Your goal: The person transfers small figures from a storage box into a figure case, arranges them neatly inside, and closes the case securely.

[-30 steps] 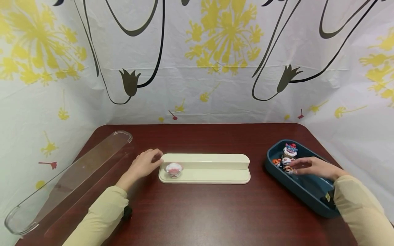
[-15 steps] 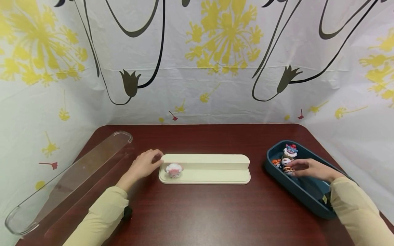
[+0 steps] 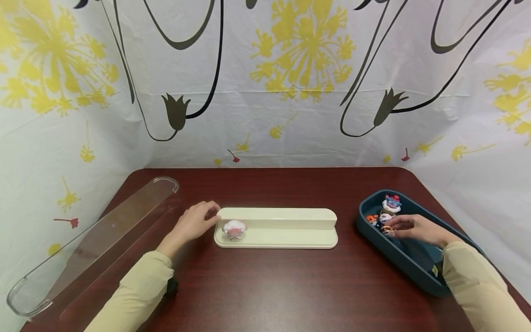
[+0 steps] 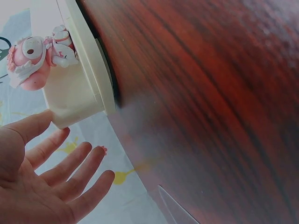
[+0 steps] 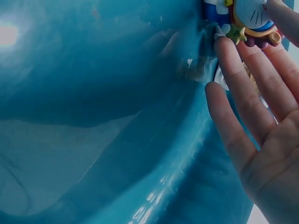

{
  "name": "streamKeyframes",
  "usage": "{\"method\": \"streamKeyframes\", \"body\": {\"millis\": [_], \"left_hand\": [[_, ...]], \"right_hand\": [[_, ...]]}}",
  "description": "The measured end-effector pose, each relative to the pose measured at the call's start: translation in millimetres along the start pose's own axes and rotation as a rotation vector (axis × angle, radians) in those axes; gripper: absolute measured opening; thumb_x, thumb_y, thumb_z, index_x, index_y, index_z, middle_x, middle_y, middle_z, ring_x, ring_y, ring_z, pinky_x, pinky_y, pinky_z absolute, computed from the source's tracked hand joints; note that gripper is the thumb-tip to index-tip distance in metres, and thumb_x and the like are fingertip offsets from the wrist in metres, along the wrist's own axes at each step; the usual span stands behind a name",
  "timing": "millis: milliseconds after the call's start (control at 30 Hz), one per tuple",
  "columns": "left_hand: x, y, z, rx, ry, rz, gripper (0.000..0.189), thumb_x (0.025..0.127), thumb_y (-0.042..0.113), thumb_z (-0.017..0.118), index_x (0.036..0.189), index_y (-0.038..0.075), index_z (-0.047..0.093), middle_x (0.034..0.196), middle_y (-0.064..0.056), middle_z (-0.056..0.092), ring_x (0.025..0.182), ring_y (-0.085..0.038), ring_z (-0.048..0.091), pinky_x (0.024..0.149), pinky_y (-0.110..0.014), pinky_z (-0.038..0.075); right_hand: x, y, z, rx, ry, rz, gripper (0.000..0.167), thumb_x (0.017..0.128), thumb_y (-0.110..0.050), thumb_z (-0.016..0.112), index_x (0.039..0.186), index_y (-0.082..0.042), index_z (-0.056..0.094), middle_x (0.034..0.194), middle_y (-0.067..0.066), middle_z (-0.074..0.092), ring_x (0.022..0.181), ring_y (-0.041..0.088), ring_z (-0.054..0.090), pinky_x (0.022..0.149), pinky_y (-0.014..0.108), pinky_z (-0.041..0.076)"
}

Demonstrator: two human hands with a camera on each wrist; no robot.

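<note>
A cream two-step display stand [image 3: 290, 237] lies in mid-table, with a pink-and-white figurine [image 3: 234, 229] on its left end. My left hand [image 3: 195, 222] is at that end. In the left wrist view its thumb [image 4: 35, 126] touches the stand's corner, while the other fingers spread out straight. On the right, my right hand [image 3: 421, 229] reaches into a dark blue tray [image 3: 419, 251]. It pinches a blue-and-white figurine [image 5: 252, 18] with a whiskered face between thumb and fingertips. Several more small figurines [image 3: 391, 203] sit at the tray's far end; the hand partly hides some.
A long clear plastic cover [image 3: 95, 240] lies slanted along the table's left side. A small dark object [image 3: 435, 269] with a yellowish patch is in the tray's near end, partly behind the right sleeve. Patterned sheeting [image 3: 265, 115] surrounds the brown table [image 3: 265, 286].
My right hand has shifted slightly left and the right forearm has swung a little inward over the tray. The left hand, stand and cover look the same.
</note>
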State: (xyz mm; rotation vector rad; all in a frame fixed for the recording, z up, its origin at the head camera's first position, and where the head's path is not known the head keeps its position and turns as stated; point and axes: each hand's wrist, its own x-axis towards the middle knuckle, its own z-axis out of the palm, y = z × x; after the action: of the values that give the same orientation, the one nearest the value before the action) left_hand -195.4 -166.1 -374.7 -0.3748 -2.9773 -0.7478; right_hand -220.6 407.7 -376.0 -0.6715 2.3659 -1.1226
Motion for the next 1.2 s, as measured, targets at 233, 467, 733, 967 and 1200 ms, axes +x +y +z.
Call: {"method": "streamKeyframes", "body": {"millis": [233,467,733,967,1200], "left_hand": [[-0.1,0.1,0.3,-0.008,0.003,0.000,0.019,0.083,0.024,0.060,0.099,0.015,0.058,0.092,-0.003,0.056,0.086,-0.022,0.053,0.066,-0.043,0.043],[-0.5,-0.2,-0.2,-0.003,0.012,0.016,0.020,0.082,0.024,0.060,0.100,0.014,0.059,0.092,-0.003,0.056,0.084,-0.022,0.053,0.064,-0.042,0.043],[0.0,-0.9,0.8,-0.003,0.013,0.014,0.020,0.082,0.025,0.060,0.100,0.015,0.059,0.093,-0.003,0.056,0.086,-0.022,0.053,0.065,-0.043,0.043],[0.1,-1.0,1.3,-0.002,0.012,0.016,0.020,0.083,0.024,0.060,0.100,0.014,0.059,0.094,-0.004,0.057,0.086,-0.022,0.053,0.066,-0.043,0.043],[-0.7,0.0,1.1,-0.003,0.009,0.009,0.020,0.082,0.024,0.061,0.100,0.015,0.059,0.092,-0.003,0.056,0.084,-0.021,0.053,0.066,-0.042,0.043]], "right_hand": [[0.1,-1,2,0.006,0.005,-0.020,0.027,0.089,-0.006,0.050,0.110,0.011,0.049,0.100,0.018,0.057,0.086,0.015,0.058,0.071,0.025,0.046],[-1.0,-1,2,-0.016,0.028,-0.026,0.026,0.089,-0.006,0.050,0.109,0.010,0.049,0.098,0.013,0.058,0.084,0.013,0.058,0.070,0.026,0.047],[-4.7,-6,0,-0.027,0.055,0.024,0.028,0.089,-0.009,0.051,0.110,0.009,0.048,0.098,0.017,0.058,0.083,0.020,0.059,0.069,0.027,0.047],[-9.7,-17,-5,-0.070,0.101,0.085,0.032,0.088,-0.014,0.054,0.112,0.007,0.049,0.098,0.014,0.057,0.083,0.021,0.058,0.070,0.027,0.047],[-12.9,-29,-7,-0.132,0.158,0.112,0.032,0.087,-0.019,0.057,0.110,0.003,0.052,0.095,0.011,0.058,0.082,0.021,0.058,0.069,0.031,0.047]]}}
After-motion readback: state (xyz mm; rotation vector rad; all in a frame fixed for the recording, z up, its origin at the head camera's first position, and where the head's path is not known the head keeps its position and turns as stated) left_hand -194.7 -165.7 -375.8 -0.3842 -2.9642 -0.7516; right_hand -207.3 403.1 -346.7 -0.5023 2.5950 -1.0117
